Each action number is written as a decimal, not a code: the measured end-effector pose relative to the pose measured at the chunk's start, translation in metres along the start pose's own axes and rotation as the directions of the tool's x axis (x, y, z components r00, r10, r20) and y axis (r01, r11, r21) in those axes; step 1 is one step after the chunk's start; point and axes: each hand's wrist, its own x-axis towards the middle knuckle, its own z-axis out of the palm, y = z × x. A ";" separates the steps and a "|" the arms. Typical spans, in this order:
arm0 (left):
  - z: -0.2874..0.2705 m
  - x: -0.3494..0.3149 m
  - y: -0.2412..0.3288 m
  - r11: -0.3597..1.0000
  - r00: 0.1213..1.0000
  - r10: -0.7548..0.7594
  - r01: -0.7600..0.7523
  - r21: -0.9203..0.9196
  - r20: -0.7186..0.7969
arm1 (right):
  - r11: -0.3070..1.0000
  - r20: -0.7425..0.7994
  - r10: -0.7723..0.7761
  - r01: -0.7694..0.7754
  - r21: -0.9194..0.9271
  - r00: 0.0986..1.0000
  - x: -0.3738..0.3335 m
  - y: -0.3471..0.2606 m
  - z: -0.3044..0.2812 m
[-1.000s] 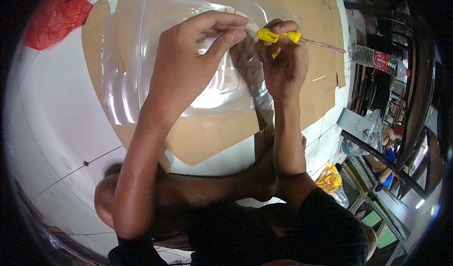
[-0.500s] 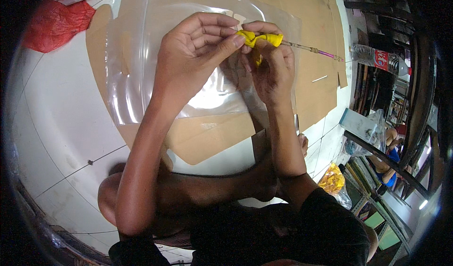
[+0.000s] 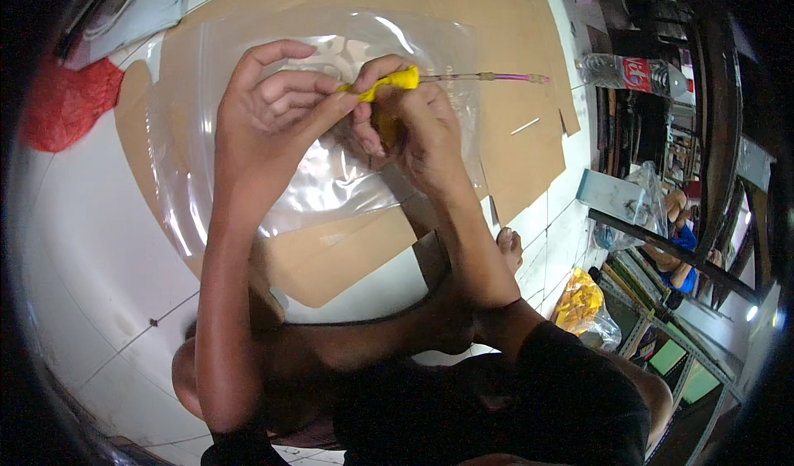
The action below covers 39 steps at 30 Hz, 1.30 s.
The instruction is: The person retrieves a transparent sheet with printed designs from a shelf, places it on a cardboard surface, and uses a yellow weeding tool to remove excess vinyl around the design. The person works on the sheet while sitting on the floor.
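Note:
Above a clear plastic sheet or bag (image 3: 178, 193), both my hands work on a crumpled, thin yellow piece (image 3: 404, 78). Thumb and fingertips of my left hand (image 3: 269, 123) pinch its twisted left end, with the other fingers loosely curled. My right hand (image 3: 426, 131) grips the wider right end between thumb and index finger. From that end a thin rod (image 3: 455, 77) sticks out to the right, with a pink tip section and a tan band. How the rod joins the yellow piece is hidden by my right fingers.
Brown cardboard (image 3: 529, 156) lies on the white tiled floor (image 3: 83, 243), bearing a short white stick (image 3: 525, 125). A red bag (image 3: 70, 106) is far left. Right: a plastic bottle (image 3: 662, 77), a clear bag with yellow pieces (image 3: 579, 305), dark racks, and another person (image 3: 682, 255).
The view has shifted, so my hands and the surroundings appear farther left. The yellow piece looks more stretched and twisted between my fingers, and the rod lies more level.

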 end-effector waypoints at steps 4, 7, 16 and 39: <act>0.002 0.001 -0.003 0.997 0.997 0.073 -0.074 0.031 0.032 | 0.999 0.069 -0.035 0.036 -0.001 0.997 0.002 -0.001 -0.005; -0.001 0.001 -0.005 0.988 0.988 0.151 -0.152 0.027 0.038 | 0.997 0.126 0.054 -0.060 0.045 0.991 0.004 -0.004 -0.010; -0.008 0.001 0.003 0.996 0.997 0.076 -0.077 0.051 0.014 | 0.989 0.141 0.148 -0.150 0.001 0.979 -0.003 -0.014 -0.009; -0.009 0.004 0.008 0.994 0.996 -0.079 0.075 0.077 0.044 | 0.996 0.037 0.049 -0.046 -0.074 0.998 -0.005 -0.003 -0.003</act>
